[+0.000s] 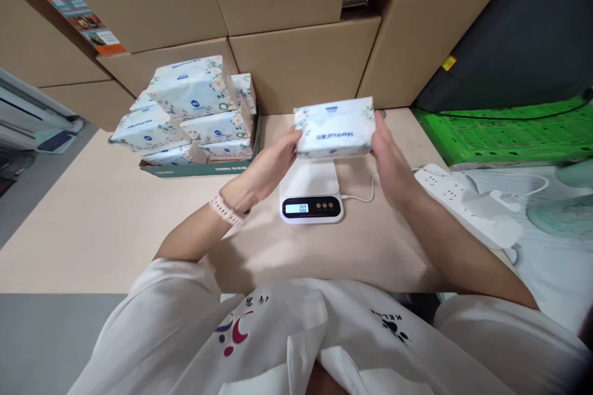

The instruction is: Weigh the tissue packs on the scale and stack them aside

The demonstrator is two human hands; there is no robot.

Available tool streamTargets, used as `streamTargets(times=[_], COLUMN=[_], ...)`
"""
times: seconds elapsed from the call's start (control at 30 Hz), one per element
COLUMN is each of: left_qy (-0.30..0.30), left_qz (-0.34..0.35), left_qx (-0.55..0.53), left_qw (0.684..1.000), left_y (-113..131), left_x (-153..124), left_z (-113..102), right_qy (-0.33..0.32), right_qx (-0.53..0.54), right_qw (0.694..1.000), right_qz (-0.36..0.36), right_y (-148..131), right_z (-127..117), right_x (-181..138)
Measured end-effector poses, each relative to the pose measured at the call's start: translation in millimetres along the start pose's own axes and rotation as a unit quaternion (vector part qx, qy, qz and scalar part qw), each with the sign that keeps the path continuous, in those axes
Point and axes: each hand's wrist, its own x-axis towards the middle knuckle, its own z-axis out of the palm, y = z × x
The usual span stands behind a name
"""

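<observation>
A white tissue pack [334, 128] with a blue floral print is held between my two hands, above a small white digital scale [309, 180]. My left hand [280, 157] grips its left end, and a pink watch strap circles that wrist. At the pack's right end, my right hand [388, 151] presses with the fingers closed against it. The scale's lit display [297, 208] reads 0.0, and the pack hides the back of the weighing plate. To the left, several similar tissue packs [192, 89] are piled in a shallow green box [199, 169].
Brown cardboard boxes [301, 65] are stacked along the table's back edge. On the right lie a white power strip [463, 200] with a cable and a green plastic crate [514, 136]. A dark grey case [523, 37] stands behind the crate. The wooden table [111, 222] ends near my body.
</observation>
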Motion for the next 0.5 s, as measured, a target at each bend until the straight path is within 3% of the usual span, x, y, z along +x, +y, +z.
streamTargets(times=[0.1,0.2,0.33,0.5], left_qy=[0.046,0.101,0.226,0.297], left_qz=[-0.041,-0.079,-0.059,0.002], left_qx=[-0.006,-0.019,-0.020,-0.027], left_qw=[0.998,0.992,0.972,0.954], left_y=[-11.8,-35.2,-65.1,-102.0], left_x=[-38.7,-46.7,-55.0,-71.7], left_z=[-19.9,-39.3,-60.3,-73.0], right_qy=[-0.040,-0.031,0.080,0.208], right_qx=[0.035,0.062,0.035,-0.009], right_qw=[0.996,0.994,0.996,0.977], right_qz=[0.067,0.084,0.003,-0.057], right_y=[1.8,21.7,45.5,50.5], right_z=[28.9,40.1,41.7,42.8], right_x=[-26.6,-33.6,-46.2,-65.7])
